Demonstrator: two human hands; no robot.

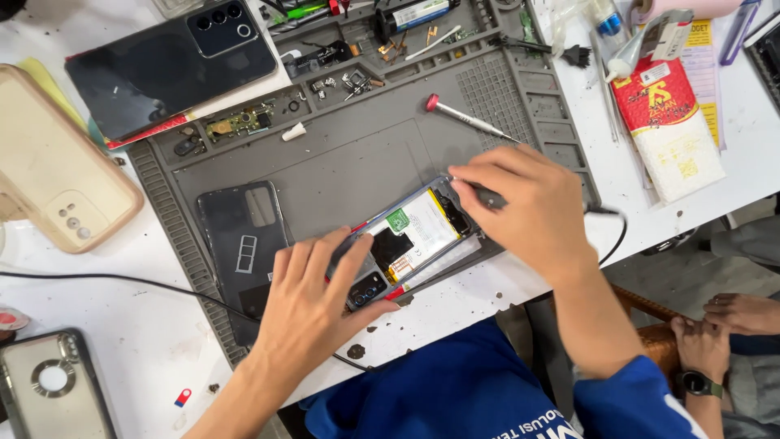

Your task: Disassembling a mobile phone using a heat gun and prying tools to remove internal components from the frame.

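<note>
On the grey mat, I'm working an opened phone (410,244).
My left hand (313,305) is pinning its near end; my right hand (532,211) is clamping a small tool (487,195) at its far end.

Our left hand (313,301) lay palm-down, fingers spread and pressed flat | our right hand (532,211) hovered knuckles-up, fingers curled in a pinch | both forearms reached in from below, blue sleeve on right.
</note>
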